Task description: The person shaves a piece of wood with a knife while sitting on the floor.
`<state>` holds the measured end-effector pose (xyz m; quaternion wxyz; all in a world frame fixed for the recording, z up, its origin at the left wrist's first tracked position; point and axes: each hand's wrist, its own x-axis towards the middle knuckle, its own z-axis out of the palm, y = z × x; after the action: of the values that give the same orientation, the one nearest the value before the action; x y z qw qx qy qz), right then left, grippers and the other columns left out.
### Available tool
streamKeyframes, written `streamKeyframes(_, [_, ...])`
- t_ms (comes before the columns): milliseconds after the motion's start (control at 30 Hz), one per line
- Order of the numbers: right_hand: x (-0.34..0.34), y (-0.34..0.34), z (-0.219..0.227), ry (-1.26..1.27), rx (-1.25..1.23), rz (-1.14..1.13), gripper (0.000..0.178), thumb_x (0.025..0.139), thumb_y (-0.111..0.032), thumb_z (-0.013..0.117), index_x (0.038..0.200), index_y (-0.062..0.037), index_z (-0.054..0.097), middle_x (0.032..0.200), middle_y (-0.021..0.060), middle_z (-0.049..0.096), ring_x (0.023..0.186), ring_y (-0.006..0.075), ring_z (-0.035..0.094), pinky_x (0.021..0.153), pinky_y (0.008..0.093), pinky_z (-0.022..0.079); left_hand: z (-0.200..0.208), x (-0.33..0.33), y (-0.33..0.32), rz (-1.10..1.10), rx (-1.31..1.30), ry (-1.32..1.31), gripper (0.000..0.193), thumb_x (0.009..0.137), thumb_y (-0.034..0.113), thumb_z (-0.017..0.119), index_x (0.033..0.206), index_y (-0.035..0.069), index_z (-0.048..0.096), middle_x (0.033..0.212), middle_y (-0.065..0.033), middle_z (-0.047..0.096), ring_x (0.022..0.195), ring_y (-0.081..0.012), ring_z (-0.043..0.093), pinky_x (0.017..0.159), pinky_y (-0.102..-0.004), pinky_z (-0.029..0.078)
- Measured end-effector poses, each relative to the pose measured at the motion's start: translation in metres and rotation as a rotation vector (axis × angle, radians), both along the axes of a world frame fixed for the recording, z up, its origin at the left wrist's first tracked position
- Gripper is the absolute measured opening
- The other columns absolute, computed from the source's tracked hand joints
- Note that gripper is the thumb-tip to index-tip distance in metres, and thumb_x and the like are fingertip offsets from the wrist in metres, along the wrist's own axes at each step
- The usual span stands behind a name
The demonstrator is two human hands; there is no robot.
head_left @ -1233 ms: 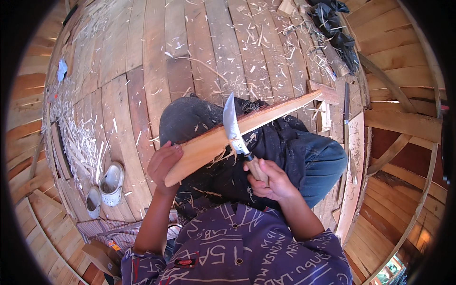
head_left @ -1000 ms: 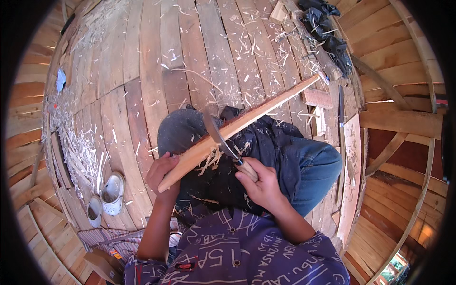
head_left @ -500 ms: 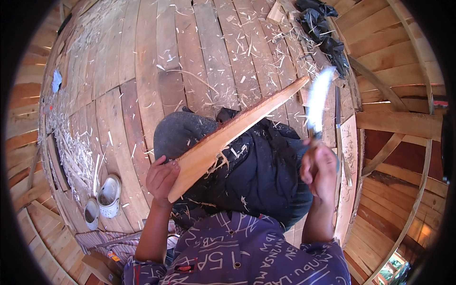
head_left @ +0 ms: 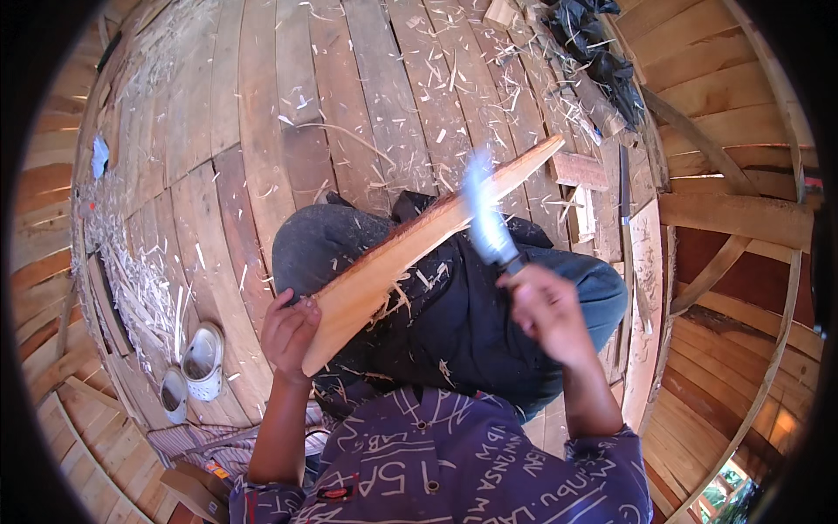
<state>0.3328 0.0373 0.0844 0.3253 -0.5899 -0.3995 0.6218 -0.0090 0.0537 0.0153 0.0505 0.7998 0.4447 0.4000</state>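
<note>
A long, pale wooden board (head_left: 393, 258) with dark bark along one edge lies slanted across my lap, its pointed end up at the right. My left hand (head_left: 291, 334) grips its wide lower end, fingers over the top. In my right hand (head_left: 550, 310) is the dark handle of a broad-bladed knife (head_left: 493, 231). The blade is smeared by motion and crosses over the board's upper part; whether it touches the wood I cannot tell. Curled shavings (head_left: 397, 301) cling to the board's near edge.
Shavings litter the plank floor (head_left: 305, 70), heaped at the left (head_left: 144, 293). Grey clogs (head_left: 203, 362) sit at lower left. A wood block (head_left: 580, 171) and a long dark blade (head_left: 623, 188) lie to the right. Black plastic (head_left: 598, 61) lies at the far right, beside the plank wall.
My right hand has swung the knife left and slightly down, from beyond the board's tip to over its upper part. My left hand and the board have barely moved.
</note>
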Motion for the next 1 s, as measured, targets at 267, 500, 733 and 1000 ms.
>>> streamKeyframes(267, [-0.015,-0.005,-0.004,-0.023,0.094,0.257,0.023,0.094,-0.020,0.055,0.105,0.0000,0.059,0.079,0.0044,0.060,0.071,0.0091,0.055,0.066,0.0243,0.046,0.002,0.003,0.000,0.010,-0.040,-0.033,0.007,0.077,-0.003,0.064,0.082,0.002,0.063,0.077,-0.0116,0.064,0.075,-0.0243,0.064,0.084,-0.0494,0.051])
streamKeyframes(500, [-0.018,0.000,0.000,0.130,-0.101,-0.283,0.017,0.098,-0.022,0.047,0.104,-0.0070,0.049,0.060,-0.0014,0.043,0.046,0.0032,0.037,0.041,0.0184,0.031,-0.002,0.000,0.004,-0.014,-0.019,-0.037,0.008,0.077,-0.002,0.063,0.085,0.002,0.063,0.079,-0.0120,0.064,0.074,-0.0249,0.064,0.084,-0.0495,0.051])
streamKeyframes(733, [0.005,0.005,-0.003,-0.055,0.141,-0.415,0.029,0.096,-0.029,0.049,0.106,-0.0029,0.057,0.061,-0.0016,0.048,0.049,0.0028,0.040,0.043,0.0189,0.031,-0.001,0.004,0.001,0.007,-0.029,-0.038,0.008,0.078,-0.001,0.063,0.085,0.002,0.063,0.080,-0.0119,0.064,0.075,-0.0249,0.064,0.084,-0.0496,0.051])
streamKeyframes(1000, [0.013,0.015,-0.004,0.165,0.139,-0.219,0.024,0.092,-0.019,0.057,0.106,0.0008,0.057,0.077,0.0023,0.059,0.074,0.0101,0.055,0.071,0.0246,0.045,-0.003,0.003,-0.002,0.024,-0.007,-0.017,0.009,0.078,0.000,0.064,0.086,0.002,0.062,0.079,-0.0114,0.064,0.075,-0.0246,0.064,0.084,-0.0492,0.051])
